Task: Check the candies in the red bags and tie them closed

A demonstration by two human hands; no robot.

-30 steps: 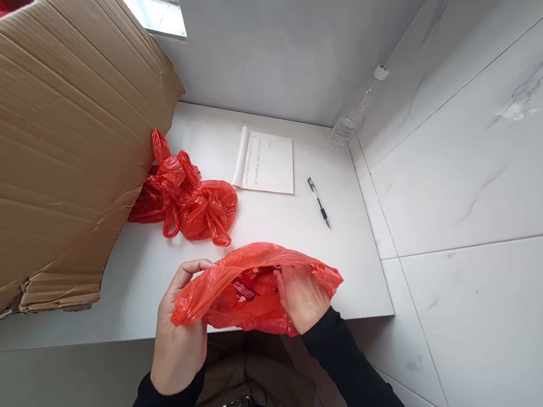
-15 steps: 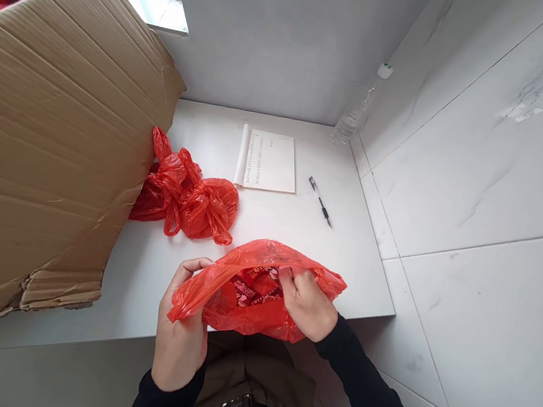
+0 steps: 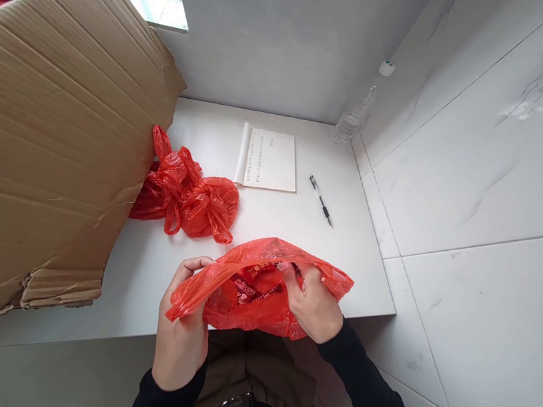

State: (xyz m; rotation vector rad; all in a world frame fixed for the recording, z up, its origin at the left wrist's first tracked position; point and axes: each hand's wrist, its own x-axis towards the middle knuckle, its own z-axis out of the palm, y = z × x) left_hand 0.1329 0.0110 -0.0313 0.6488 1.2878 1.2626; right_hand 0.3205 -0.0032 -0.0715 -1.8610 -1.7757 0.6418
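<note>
A red plastic bag (image 3: 255,319) hangs with its mouth gaping at the table's front edge. Inside it lie several small red printed packets (image 3: 245,289). My left hand (image 3: 183,329) is closed on the bag's left side, thumb and fingers around the film. Reaching into the mouth from the right, my right hand (image 3: 314,304) has its fingers curled beneath the far rim. Its thumb is bent towards the fingers beside the packets; the film partly hides the fingertips, and what they hold cannot be made out.
Knotted red bags (image 3: 207,208) sit on the white table (image 3: 269,220) against a large cardboard box (image 3: 57,146) at left, with more red plastic inside the box. A notebook (image 3: 272,160), a pen (image 3: 321,200) and a clear bottle (image 3: 351,117) lie farther back. Tiled wall (image 3: 481,293) borders the right.
My right hand has shifted slightly right, its fingers now under the far rim. The bag's right corner has stretched outward. My left hand keeps its place.
</note>
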